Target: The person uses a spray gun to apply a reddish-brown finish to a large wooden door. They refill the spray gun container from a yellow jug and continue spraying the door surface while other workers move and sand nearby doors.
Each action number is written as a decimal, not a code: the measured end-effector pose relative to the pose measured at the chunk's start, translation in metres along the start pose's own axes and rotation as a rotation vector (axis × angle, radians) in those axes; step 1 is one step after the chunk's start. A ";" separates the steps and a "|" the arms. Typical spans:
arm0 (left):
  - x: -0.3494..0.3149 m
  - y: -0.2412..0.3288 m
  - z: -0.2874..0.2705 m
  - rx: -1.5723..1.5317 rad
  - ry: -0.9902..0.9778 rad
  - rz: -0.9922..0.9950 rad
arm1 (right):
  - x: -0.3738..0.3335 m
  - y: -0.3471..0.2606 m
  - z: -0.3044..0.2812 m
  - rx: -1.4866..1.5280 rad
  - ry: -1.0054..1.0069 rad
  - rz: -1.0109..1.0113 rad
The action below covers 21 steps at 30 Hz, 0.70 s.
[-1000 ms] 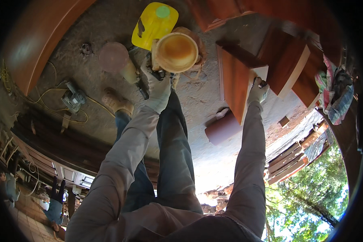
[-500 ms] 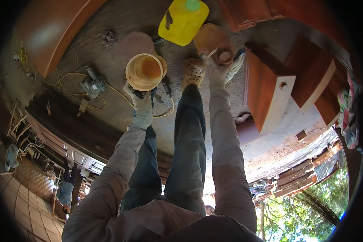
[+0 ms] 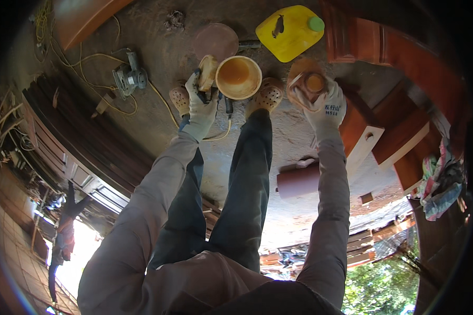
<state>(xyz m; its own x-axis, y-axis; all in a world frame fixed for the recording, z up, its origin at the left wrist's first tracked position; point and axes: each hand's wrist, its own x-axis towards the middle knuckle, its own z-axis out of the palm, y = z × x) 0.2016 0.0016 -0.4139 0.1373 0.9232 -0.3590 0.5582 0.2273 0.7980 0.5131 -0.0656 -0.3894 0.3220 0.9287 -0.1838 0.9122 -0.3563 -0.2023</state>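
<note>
My gloved left hand (image 3: pixel 202 110), its fingers closed, holds a tan rounded piece (image 3: pixel 208 72) whose kind I cannot make out. Right beside it is a pale round tub (image 3: pixel 238 77) with orange-brown liquid inside; whether that hand also supports the tub is hidden. My gloved right hand (image 3: pixel 328 109) grips a brown translucent jug (image 3: pixel 306 69) near its round top (image 3: pixel 315 83). I cannot tell whether that orange top is a cap or an open mouth. Ahead on the ground lies a yellow jerrycan (image 3: pixel 290 32) with a green cap.
A corded power tool (image 3: pixel 131 76) sits at the left near dark boards (image 3: pixel 84 136). Flat on the ground is a brown disc (image 3: pixel 215 41). Reddish wooden pieces (image 3: pixel 404 128) stand at the right, with a purplish roll (image 3: pixel 298 181) near my right forearm.
The view has shifted, with the tub now further right, near my shoe. The tan piece, mostly hidden behind the tub before, shows in my left hand. The brown jug has come nearer and its top faces up.
</note>
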 end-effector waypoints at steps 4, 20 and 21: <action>0.010 -0.018 -0.006 -0.084 -0.037 0.058 | -0.007 -0.046 -0.055 -0.063 -0.297 -0.088; 0.029 -0.012 -0.036 0.051 -0.146 0.289 | -0.008 -0.140 -0.107 -0.269 -0.758 -0.108; 0.029 -0.013 -0.037 0.054 -0.154 0.288 | -0.006 -0.144 -0.106 -0.293 -0.787 -0.100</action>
<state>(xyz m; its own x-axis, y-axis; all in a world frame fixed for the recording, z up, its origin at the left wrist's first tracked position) 0.1678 0.0371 -0.4170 0.4159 0.8883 -0.1949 0.5207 -0.0569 0.8518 0.4072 -0.0086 -0.2569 0.0653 0.5736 -0.8165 0.9908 -0.1343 -0.0151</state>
